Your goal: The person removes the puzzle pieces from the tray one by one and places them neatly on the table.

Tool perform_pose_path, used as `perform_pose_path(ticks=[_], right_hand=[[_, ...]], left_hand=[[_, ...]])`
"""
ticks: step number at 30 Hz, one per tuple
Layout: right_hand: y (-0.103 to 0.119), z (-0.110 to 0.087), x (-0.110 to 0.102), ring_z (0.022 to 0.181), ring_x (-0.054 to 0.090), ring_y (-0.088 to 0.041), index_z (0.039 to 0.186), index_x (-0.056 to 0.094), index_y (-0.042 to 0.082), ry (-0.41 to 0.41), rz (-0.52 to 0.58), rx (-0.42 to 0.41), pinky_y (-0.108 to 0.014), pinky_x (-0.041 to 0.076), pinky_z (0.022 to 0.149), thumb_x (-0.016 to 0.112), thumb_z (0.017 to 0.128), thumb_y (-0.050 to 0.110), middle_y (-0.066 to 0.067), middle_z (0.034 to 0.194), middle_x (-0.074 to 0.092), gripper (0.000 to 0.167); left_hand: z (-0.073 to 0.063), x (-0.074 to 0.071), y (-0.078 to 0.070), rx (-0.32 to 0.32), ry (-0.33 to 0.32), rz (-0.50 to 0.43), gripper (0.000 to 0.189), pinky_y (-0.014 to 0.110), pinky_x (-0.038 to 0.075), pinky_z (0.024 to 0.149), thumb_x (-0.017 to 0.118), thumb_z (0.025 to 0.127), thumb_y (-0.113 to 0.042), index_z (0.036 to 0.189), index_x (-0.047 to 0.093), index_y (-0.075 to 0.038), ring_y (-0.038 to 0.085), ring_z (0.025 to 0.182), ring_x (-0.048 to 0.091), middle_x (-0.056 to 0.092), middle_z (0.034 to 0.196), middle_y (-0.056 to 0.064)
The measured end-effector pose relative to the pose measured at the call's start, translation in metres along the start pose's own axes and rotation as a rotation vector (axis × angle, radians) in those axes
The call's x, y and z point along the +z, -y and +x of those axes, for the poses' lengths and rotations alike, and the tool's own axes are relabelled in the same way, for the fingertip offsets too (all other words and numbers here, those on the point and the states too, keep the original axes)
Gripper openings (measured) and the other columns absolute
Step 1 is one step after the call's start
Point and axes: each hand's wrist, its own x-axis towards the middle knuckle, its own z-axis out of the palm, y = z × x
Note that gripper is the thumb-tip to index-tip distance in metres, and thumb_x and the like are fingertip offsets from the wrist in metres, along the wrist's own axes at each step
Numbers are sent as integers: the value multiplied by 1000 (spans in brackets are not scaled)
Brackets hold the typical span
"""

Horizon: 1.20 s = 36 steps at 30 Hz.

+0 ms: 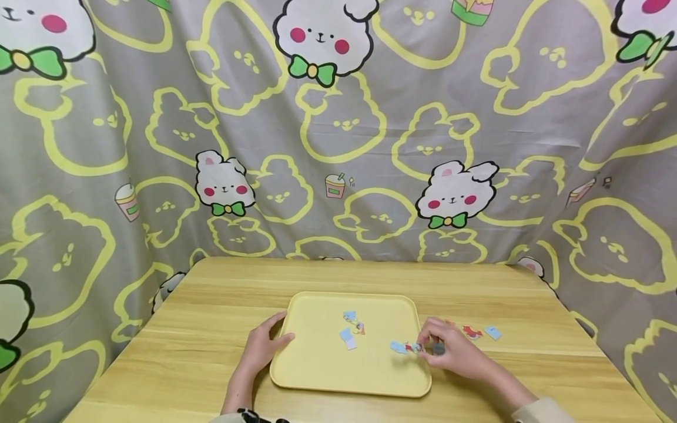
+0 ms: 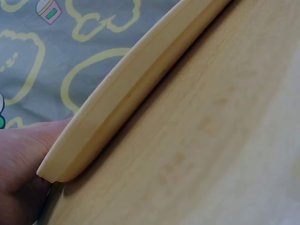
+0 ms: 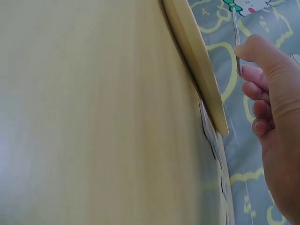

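A yellow tray [image 1: 317,376] lies on the table. My left hand [image 1: 262,346] holds its left edge, the thumb over the rim. In the left wrist view that hand [image 2: 23,164] shows beside the tray's corner. Above the tray's right side my right hand [image 1: 455,349] pinches a flat strip of blue and red puzzle pieces [image 1: 400,347] between thumb and finger. Edge-on, the held strip [image 3: 236,37] looks thin in the right wrist view. Farther left on the tray lie a small blue piece [image 1: 349,315], a patterned piece [image 1: 360,328] and a blue-and-white piece [image 1: 347,339].
Right of the tray, on the wooden table [image 1: 238,282], lie a red piece [image 1: 472,332] and a light blue piece [image 1: 493,332]. Another blue piece [image 1: 438,348] is partly hidden by the right hand. A grey patterned curtain [image 1: 365,176] hangs behind the table and at its sides.
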Motion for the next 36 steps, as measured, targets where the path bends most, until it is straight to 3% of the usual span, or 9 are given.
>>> perform_pose_path(ticks=[3,11,17,27,36], right_hand=[[-3,-6,-7,71,47,-12,88,61,23,-8,17,-14,-22,41,58,79,73,1,7,84,56,32],[-14,-24,-17,71,44,-12,86,60,19,-38,-41,62,-22,38,57,83,69,-2,1,79,53,36],[-14,-34,-30,75,46,-3,86,60,23,-45,-88,93,-17,37,58,83,69,1,9,81,54,37],[-22,-52,-47,66,41,-4,86,59,25,-56,-127,92,-15,35,55,82,68,-4,10,78,52,41],[-27,-67,-61,70,46,-2,85,60,24,-67,-155,131,-14,39,56,81,67,-6,14,83,55,41]], left_hand=[[1,0,0,6,-4,13,60,60,37,112,74,87,-25,140,53,-9,45,135,45,53,142,23],[1,-1,-1,6,-9,12,59,59,37,112,75,87,-24,140,54,-8,45,135,45,53,142,23],[1,0,0,-4,3,-6,61,60,36,113,74,87,-24,141,52,-9,45,137,43,51,144,23],[0,0,0,-5,5,-15,61,61,36,112,74,87,-25,141,52,-9,46,137,43,50,145,24],[2,2,3,-2,0,-3,60,59,39,111,75,86,-25,141,53,-9,44,136,45,52,143,23]])
